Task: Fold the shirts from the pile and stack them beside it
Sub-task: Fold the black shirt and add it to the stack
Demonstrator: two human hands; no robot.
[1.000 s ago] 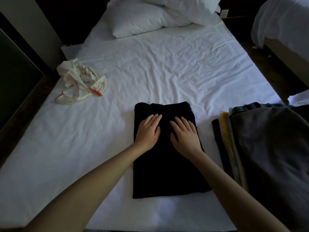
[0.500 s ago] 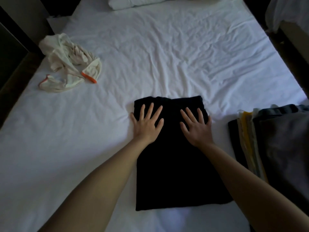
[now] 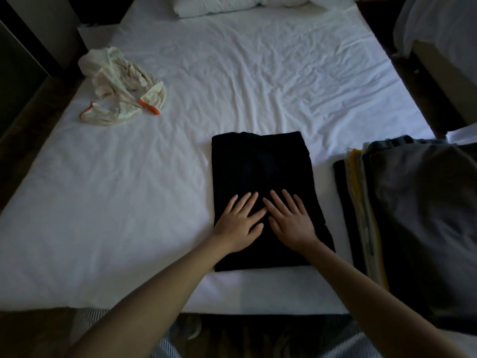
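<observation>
A black shirt (image 3: 258,164), folded into a long rectangle, lies flat on the white bed (image 3: 245,81) in front of me. My left hand (image 3: 238,223) and my right hand (image 3: 290,220) press flat on its near half, side by side, fingers straight and pointing away. To the right sits a stack of folded shirts (image 3: 418,215) with a grey one on top and yellow and white edges showing. A crumpled cream shirt with orange trim (image 3: 121,86) lies at the far left of the bed.
White pillows (image 3: 227,5) lie at the head of the bed. A second bed (image 3: 444,29) stands at the far right across a dark floor gap. A dark wall and floor run along the left side. The bed's near edge is just below my forearms.
Both hands slid from the far end of the black shirt back toward me and came closer together. The camera view shifted, showing more of the near bed edge.
</observation>
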